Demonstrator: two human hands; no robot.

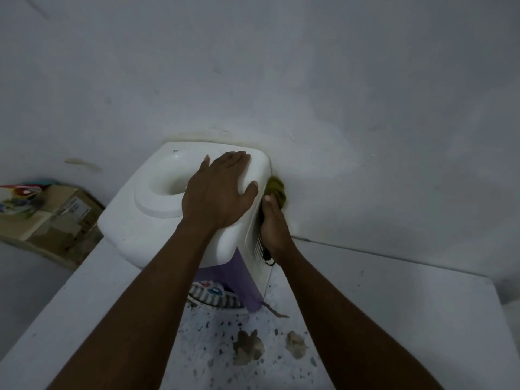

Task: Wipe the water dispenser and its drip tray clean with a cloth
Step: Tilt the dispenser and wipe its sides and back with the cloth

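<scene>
**Olive cloth [277,189] on the water dispenser's [140,229] right side; tray not yet reached**

Speckled stone forms the nearest part of the desk [394,305], and two brownish clumps of dirt [249,347] lie on it just in front of the machine. Beyond them, low under the purple front, is the slatted drip tray [222,301]. Neither hand is near it, and the dim light does not show whether it is clean.

Higher up, the right hand [274,226] grips the cloth and presses it against the machine's right side wall, over the vent slats. A bunched end sticks out above the fingers and a dark corner hangs below the wrist. The left hand [219,192] lies flat with fingers spread on the white top beside the bottle well. It grasps nothing and seems to steady the body. The dispenser stands at the back of the desk, against the pale wall [309,80]. A cardboard box [64,212] sits further off to the left.

I judge the step in hand to be wiping the right side panel, so the task looks only partly done. The next move likely calls for running the cloth down that wall with firm, even pressure while the flat hand keeps the light body from sliding. The cloth would then go round to the front and down into the tray, whose slats will need a folded edge worked between them.
</scene>
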